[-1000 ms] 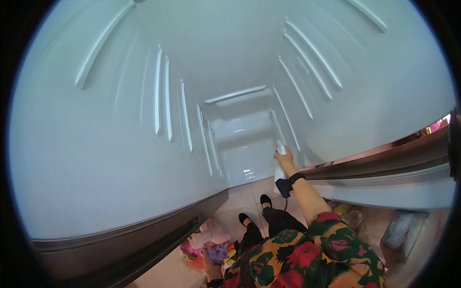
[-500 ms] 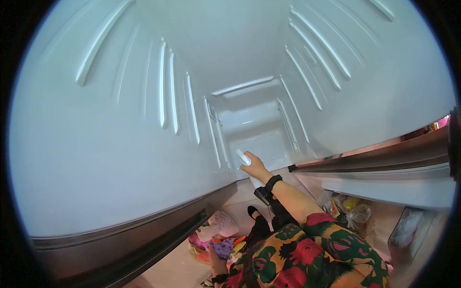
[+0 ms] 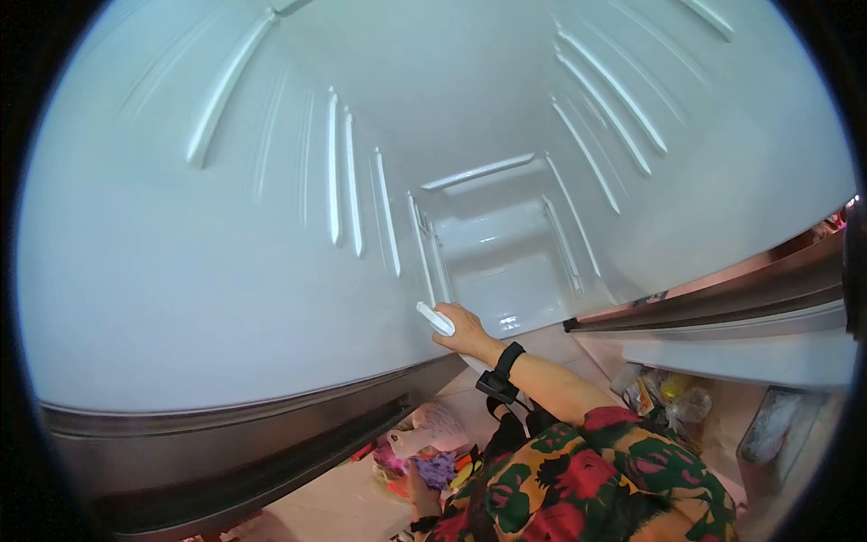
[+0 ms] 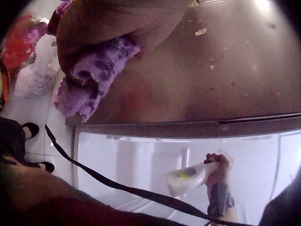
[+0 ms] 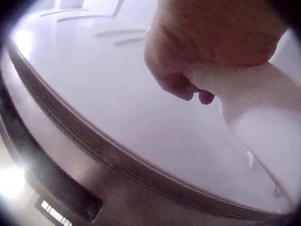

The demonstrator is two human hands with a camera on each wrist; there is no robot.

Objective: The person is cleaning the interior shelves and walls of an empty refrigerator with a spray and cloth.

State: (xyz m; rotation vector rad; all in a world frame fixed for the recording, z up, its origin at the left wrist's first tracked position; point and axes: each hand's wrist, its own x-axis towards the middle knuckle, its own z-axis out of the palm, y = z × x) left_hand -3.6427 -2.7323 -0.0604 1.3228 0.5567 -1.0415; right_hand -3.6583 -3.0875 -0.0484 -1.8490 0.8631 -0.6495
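My right hand grips a white spray bottle by its neck, its nozzle toward the white left inner wall of a fridge. The left wrist view shows the bottle's white body with a small label, under the right hand. In the right wrist view the fingers of the right hand curl round the bottle. My left hand is low beside the fridge's outer side and holds a purple cloth. Close up, the cloth hangs from the left hand.
An open fridge door stands at the right, with plastic-bagged items beneath it. Ribs line both inner walls. Bags and coloured things lie on the tiled floor at the lower left. A dark strap crosses the left wrist view.
My right hand has moved left with the bottle, from the right side of the fridge opening to near its left wall. The left hand has shifted slightly right in the head view with the cloth.
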